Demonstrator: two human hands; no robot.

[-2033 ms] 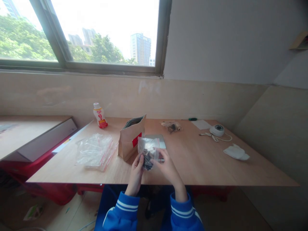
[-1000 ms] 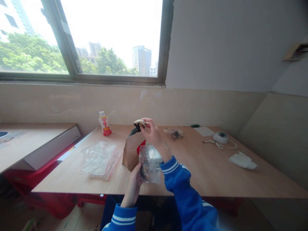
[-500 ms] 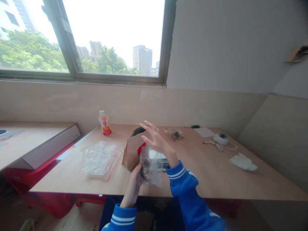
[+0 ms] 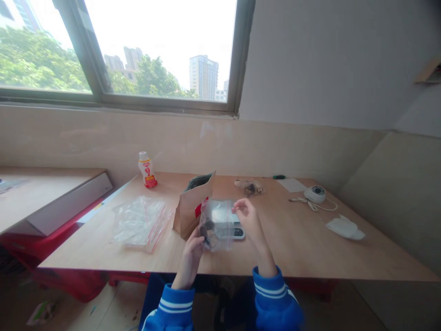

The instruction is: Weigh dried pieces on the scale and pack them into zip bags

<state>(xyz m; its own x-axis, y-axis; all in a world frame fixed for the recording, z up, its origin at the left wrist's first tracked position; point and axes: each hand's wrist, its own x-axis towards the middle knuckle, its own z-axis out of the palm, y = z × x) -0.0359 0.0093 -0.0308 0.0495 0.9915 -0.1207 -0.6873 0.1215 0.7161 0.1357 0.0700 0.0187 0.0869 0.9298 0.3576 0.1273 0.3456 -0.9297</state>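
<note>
A clear zip bag (image 4: 225, 236) with dark and tan pieces in its lower left is held up over the table. My left hand (image 4: 193, 253) is closed on its left, filled end. At the bag's upper right edge, by the zip strip, my right hand (image 4: 247, 214) pinches with thumb and forefinger. Behind the bag a flat scale (image 4: 238, 233) shows in part, its plate seen through the plastic. Just left of the scale stands an open brown paper pouch (image 4: 189, 214) with a red patch; its contents are hidden.
Flat empty zip bags (image 4: 139, 225) lie at left, a bottle (image 4: 148, 170) behind them. Farther back is another filled bag (image 4: 250, 187). Toward the right are a white dome camera (image 4: 315, 194) with cable, a paper sheet (image 4: 291, 185), a green-handled tool (image 4: 279, 177) and a crumpled white tissue (image 4: 344, 227).
My right hand has come down from above the pouch, fingers spread, to a pinch at the bag's upper right edge. The left hand still holds the bag, now turned more sideways.
</note>
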